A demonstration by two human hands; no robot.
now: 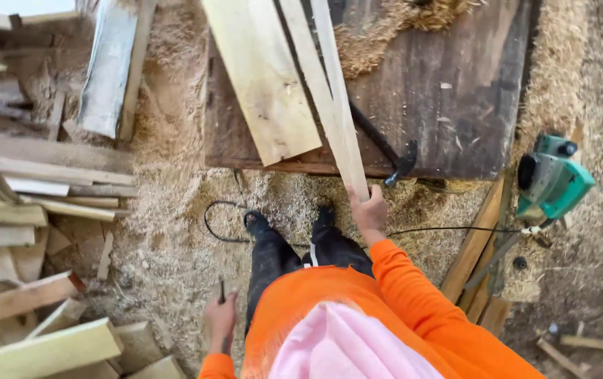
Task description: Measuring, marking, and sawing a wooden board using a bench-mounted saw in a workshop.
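I stand on sawdust at a dark wooden workbench [456, 105]. My right hand [368, 213] grips the near end of a long narrow pale wood strip [333, 91] that lies on the bench and juts over its front edge. A second thin strip [306, 63] and a wide pale board [263, 77] lie beside it on the bench. My left hand [220, 319] hangs low by my side, closed on a thin dark pencil-like stick [222, 289]. Orange sleeves cover both arms.
A green electric planer [553, 179] sits on the ground to the right, its cable [449, 229] running along the ground. A dark hammer [393, 158] lies at the bench's front edge. Stacked planks and offcuts [28, 210] crowd the left. More boards [480, 245] lean at the right.
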